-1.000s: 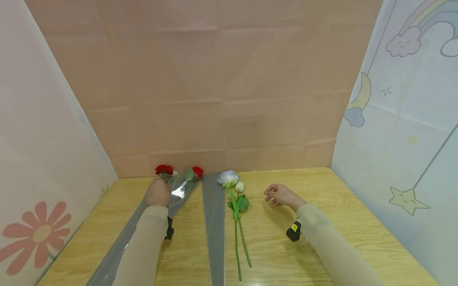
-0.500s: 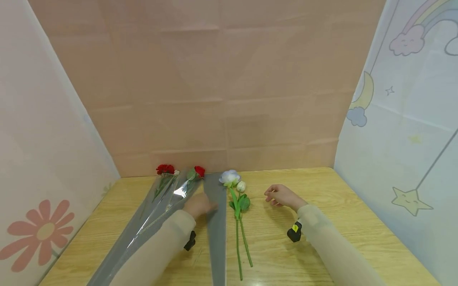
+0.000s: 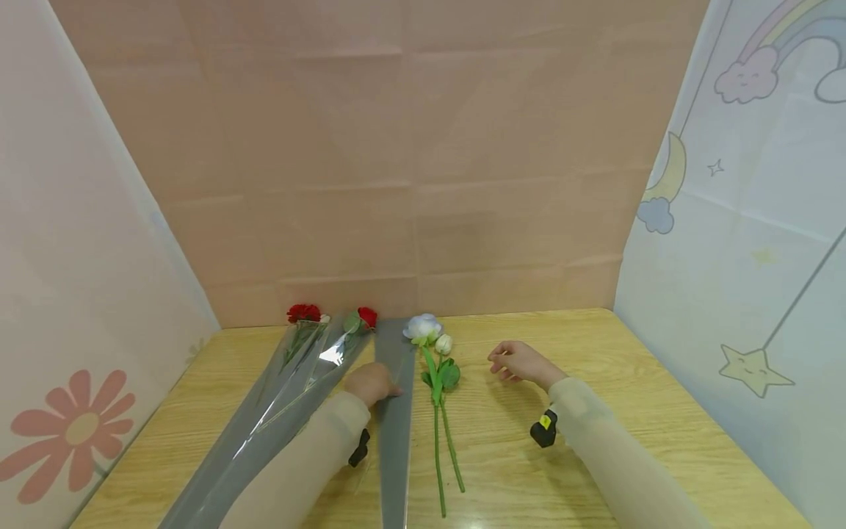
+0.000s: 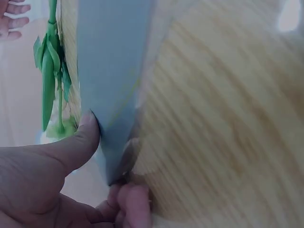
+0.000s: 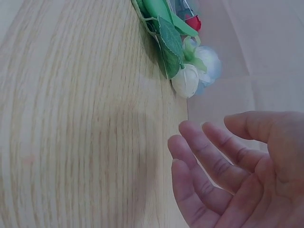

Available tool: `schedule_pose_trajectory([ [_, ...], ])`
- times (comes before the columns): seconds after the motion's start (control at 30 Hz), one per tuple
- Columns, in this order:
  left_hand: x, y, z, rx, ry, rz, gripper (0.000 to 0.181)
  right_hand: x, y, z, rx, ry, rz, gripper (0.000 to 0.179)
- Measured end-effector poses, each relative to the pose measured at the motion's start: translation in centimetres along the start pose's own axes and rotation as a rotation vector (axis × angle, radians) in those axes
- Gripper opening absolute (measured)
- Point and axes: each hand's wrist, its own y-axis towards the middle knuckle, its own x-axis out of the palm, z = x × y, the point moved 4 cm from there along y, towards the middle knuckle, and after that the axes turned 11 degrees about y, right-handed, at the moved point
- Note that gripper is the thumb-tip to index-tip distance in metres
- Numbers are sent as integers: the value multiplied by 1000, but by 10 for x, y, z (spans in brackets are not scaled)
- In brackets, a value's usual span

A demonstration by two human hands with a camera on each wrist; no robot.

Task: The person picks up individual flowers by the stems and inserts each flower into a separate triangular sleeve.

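Note:
My left hand [image 3: 370, 383] grips a long, flat grey plastic flower sleeve [image 3: 394, 455] lying on the table. In the left wrist view its thumb [image 4: 85, 135] lies at one edge of the sleeve, while the curled fingers [image 4: 134, 202] are at the other side. Just right of the sleeve lie a pale blue-white flower [image 3: 423, 328] and a white bud [image 3: 443, 344], with green leaves and two bare stems. My right hand [image 3: 522, 362] hovers over the table to their right, fingers loosely bent and holding nothing.
On the left, two wrapped bouquets lie side by side in clear-and-grey sleeves [image 3: 228, 448], topped by a red carnation [image 3: 303, 314] and a red rose [image 3: 367, 317]. A brown backdrop [image 3: 410, 184] rises at the table's [image 3: 529, 470] far edge, with printed sheets either side.
My left hand has left the wrapped red flowers, moved right and taken hold of the flat sleeve, whose near end has shifted slightly left. My right hand has stayed in place.

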Motion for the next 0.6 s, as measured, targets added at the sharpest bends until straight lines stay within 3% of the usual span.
schedule_pose_trajectory([
  [0.13, 2, 4, -9, 36, -66, 39, 44, 1, -1, -1, -6, 4, -6, 31],
  [0.27, 3, 7, -17, 77, -209, 69, 32, 3, -1, -3, -7, 10, -11, 31],
  [0.37, 0, 6, -23, 64, -330, 52, 28, 4, -1, -3, -9, 11, -14, 31],
  [0.5, -5, 5, -27, 39, -379, 61, 41, 4, -2, -3, -8, 15, -15, 31],
  [0.6, -8, 7, -28, 46, -333, 97, 52, 4, -2, -3, -5, 22, -16, 31],
])
